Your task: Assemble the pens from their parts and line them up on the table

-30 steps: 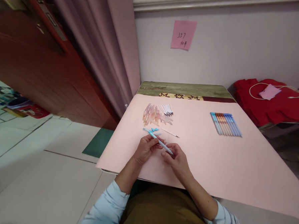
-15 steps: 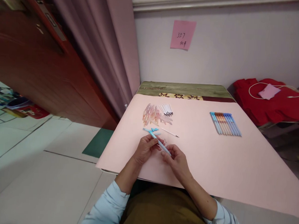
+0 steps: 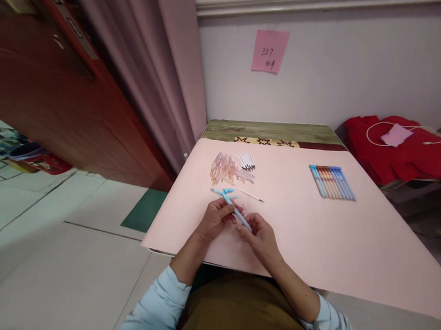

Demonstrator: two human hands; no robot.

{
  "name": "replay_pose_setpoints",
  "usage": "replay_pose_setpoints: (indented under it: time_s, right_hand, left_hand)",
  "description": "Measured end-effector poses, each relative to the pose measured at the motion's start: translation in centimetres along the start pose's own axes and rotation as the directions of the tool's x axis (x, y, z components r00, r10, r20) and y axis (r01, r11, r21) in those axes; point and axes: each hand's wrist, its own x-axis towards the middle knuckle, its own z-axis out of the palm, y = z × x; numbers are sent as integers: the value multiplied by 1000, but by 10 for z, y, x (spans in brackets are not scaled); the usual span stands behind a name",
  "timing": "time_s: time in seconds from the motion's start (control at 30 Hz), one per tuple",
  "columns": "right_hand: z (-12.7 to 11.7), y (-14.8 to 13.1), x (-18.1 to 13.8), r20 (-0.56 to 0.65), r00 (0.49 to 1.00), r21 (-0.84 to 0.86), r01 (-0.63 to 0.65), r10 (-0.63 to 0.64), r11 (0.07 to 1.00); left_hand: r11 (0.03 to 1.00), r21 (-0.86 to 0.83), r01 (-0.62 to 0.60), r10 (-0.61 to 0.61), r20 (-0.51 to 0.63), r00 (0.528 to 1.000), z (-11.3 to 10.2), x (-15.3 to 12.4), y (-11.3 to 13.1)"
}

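A light blue pen [image 3: 235,210] lies slanted between my two hands above the pink sheet [image 3: 313,229]. My left hand [image 3: 213,219] pinches its upper part with closed fingers. My right hand [image 3: 259,233] grips its lower end, fingers curled. Just beyond the hands lie a blue pen part [image 3: 222,190] and a thin white refill [image 3: 251,195]. Farther back sit a heap of pinkish pen parts [image 3: 225,169] and a bunch of white refills [image 3: 246,161].
A row of several finished blue and orange pens [image 3: 332,181] lies at the right of the sheet. A red cloth pile [image 3: 398,149] with a white cord sits beyond the table's right side. A curtain [image 3: 154,82] and a wooden door [image 3: 54,87] stand left.
My right hand has slid slightly left and up along the pen, closing toward my left hand. Everything else on the sheet stays where it was.
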Motion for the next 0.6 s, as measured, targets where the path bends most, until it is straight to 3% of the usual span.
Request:
replay_pose_setpoints:
  time_s: [0.17,0.33,0.6]
  right_hand:
    - [-1,-5,-1,59,997,85,-61,56,994]
    - [-1,-3,-1,129,989,56,-79,71,995]
    - [1,-3,-1,3,1000,28,-22,22,999]
  left_hand:
    - [1000,18,2,-2,13,1000,-1,-1,0]
    - [1000,21,11,-11,25,1000,-2,-1,1]
    - [998,55,18,-19,9,1000,-1,-1,0]
